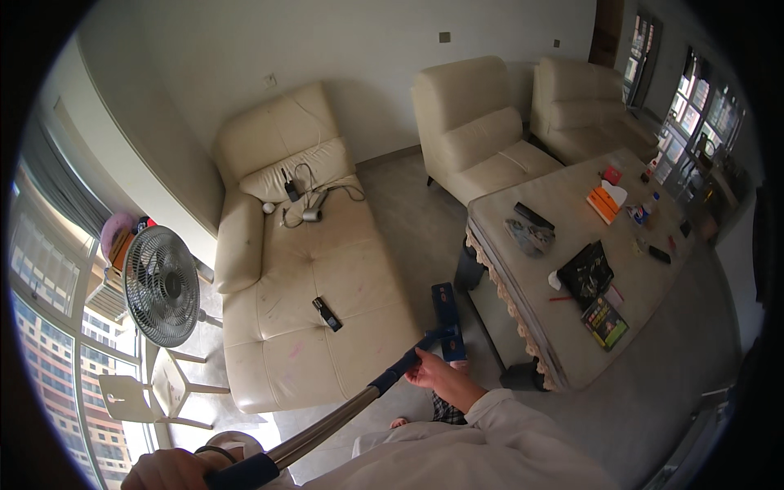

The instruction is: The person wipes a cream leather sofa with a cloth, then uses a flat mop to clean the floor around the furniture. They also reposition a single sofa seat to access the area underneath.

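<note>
A flat mop with a blue head (pixel 445 304) and a metal pole (pixel 324 422) runs diagonally across my view. My left hand (pixel 174 468), a dark band on its wrist, grips the blue end of the pole at the bottom left. Further down, my right hand (pixel 432 373) is closed around the blue lower section. The head lies on the grey floor (pixel 411 245) between the cream sofa chaise (pixel 349 263) and the cloth-covered table (pixel 520 282). Part of it is hidden behind the pole joint. Below my right hand, a foot (pixel 399 422) shows.
A hair dryer (pixel 313 211) with its cord and a black handheld device (pixel 326 313) lie on the chaise. A standing fan (pixel 162 286) and a white chair (pixel 168 383) are at left. The table bears an orange tissue pack (pixel 605 205), a bottle (pixel 646 208) and a black bag (pixel 585 272).
</note>
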A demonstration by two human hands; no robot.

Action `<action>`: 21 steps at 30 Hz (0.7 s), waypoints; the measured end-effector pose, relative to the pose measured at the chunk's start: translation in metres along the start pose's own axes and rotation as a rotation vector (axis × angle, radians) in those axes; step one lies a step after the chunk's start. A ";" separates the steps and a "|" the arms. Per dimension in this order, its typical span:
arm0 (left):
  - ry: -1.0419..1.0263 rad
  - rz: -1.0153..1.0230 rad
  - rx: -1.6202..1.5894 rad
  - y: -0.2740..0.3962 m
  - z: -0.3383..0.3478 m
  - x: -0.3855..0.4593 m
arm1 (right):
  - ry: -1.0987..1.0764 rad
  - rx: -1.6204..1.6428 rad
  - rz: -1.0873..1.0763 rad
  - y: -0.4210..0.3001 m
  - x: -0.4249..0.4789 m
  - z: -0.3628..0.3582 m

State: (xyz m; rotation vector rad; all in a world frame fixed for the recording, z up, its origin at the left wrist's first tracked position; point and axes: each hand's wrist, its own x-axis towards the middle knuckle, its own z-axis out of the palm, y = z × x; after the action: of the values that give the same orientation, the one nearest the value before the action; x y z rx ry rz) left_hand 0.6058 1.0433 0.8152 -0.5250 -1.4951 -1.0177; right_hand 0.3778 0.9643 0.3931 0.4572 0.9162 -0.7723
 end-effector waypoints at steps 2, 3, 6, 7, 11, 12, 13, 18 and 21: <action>0.030 0.028 0.038 -0.036 -0.002 0.005 | -0.015 0.026 0.022 -0.035 0.013 0.010; 0.043 0.031 0.061 -0.054 -0.004 0.012 | -0.025 0.042 0.043 -0.049 0.020 0.014; 0.041 0.030 0.074 -0.109 -0.013 0.031 | -0.092 0.038 0.068 -0.098 0.034 0.028; 0.042 0.035 0.076 -0.126 -0.016 0.037 | -0.109 0.036 0.070 -0.113 0.033 0.037; -0.057 -0.059 0.081 -0.180 -0.034 0.059 | -0.190 0.077 0.133 -0.148 0.007 0.070; -0.057 -0.058 0.076 -0.194 -0.038 0.061 | -0.219 0.082 0.142 -0.154 0.004 0.074; -0.057 -0.059 0.070 -0.208 -0.043 0.062 | -0.247 0.088 0.150 -0.160 0.004 0.078; -0.009 -0.065 0.104 -0.248 -0.059 0.068 | -0.262 0.091 0.182 -0.193 0.023 0.086; 0.016 -0.062 0.139 -0.264 -0.072 0.071 | -0.244 0.080 0.173 -0.211 0.032 0.097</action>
State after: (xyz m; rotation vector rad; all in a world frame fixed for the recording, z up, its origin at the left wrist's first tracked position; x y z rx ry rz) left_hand 0.4193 0.8309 0.7996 -0.3732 -1.5634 -0.9557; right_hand 0.2814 0.7520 0.4113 0.4938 0.6114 -0.6906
